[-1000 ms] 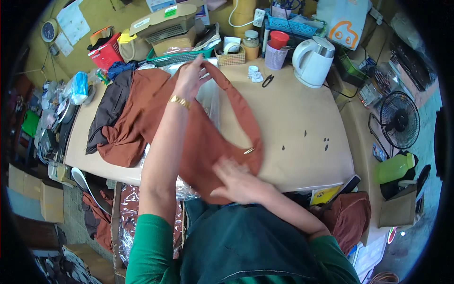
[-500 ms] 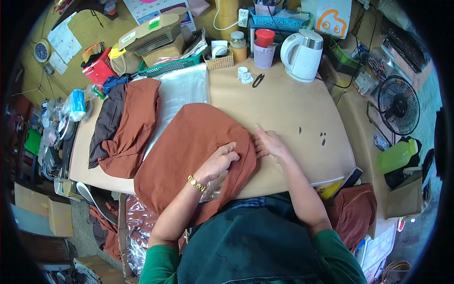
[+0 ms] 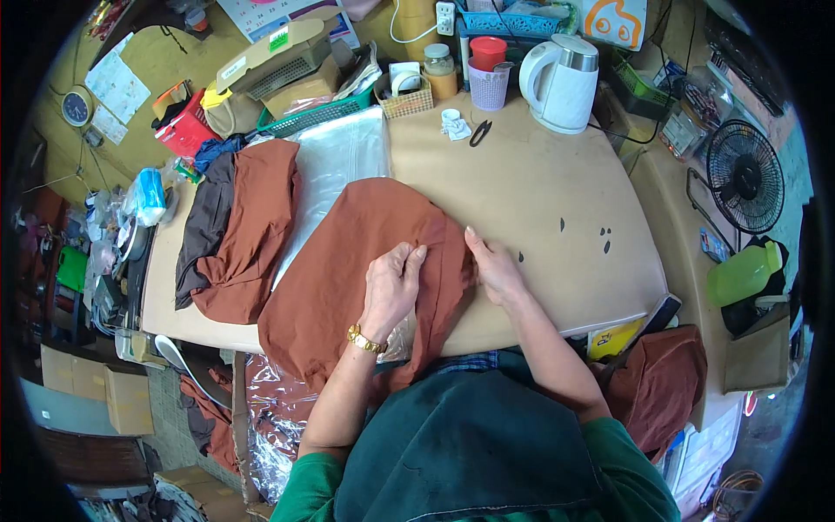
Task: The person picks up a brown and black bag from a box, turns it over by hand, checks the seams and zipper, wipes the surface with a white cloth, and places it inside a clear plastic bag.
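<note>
A rust-brown fabric bag (image 3: 339,261) lies on the tan padded table, its lower part hanging over the front edge. My left hand (image 3: 391,287), with a gold watch at the wrist, pinches the cloth near a strap-like band along the bag's right side. My right hand (image 3: 494,271) is at the bag's right edge, thumb raised and fingertips against the cloth, partly hidden. At the left lies a folded pile (image 3: 248,226) of rust and dark brown fabric beside clear plastic sheets (image 3: 339,143).
A white kettle (image 3: 561,91), black snips (image 3: 481,132), baskets and jars line the back. A black fan (image 3: 744,183) and green-yellow jug (image 3: 739,274) stand at right. More brown fabric (image 3: 652,383) rests below the table's right front; a plastic-lined box (image 3: 278,418) sits below left.
A second ago my left hand held the strap high. The bag then came down flattened onto the table; since then both hands have stayed at its right side, left fingers slightly shifted.
</note>
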